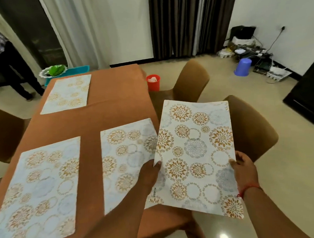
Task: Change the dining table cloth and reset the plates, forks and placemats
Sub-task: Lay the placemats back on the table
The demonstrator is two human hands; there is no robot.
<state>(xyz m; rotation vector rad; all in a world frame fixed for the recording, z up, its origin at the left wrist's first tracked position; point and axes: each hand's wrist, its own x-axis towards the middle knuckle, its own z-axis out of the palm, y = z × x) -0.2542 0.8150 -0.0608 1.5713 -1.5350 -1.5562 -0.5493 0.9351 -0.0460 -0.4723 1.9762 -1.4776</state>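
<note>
A white placemat (196,153) with gold and grey floral circles is held in the air past the table's right edge, above the chairs. My left hand (149,173) grips its left edge and my right hand (244,170) grips its right edge. The table carries an orange-brown cloth (94,119). Three matching placemats lie flat on it: one at the far left (68,94), one at the near left (39,189) and one at the near right (127,157), partly covered by my left arm.
Two brown chairs (191,80) (250,131) stand right of the table, another chair (2,132) on the left. A red bin (153,82) sits by the far corner. A teal tray with a green dish (55,70) lies beyond the table. A person (3,59) stands far left.
</note>
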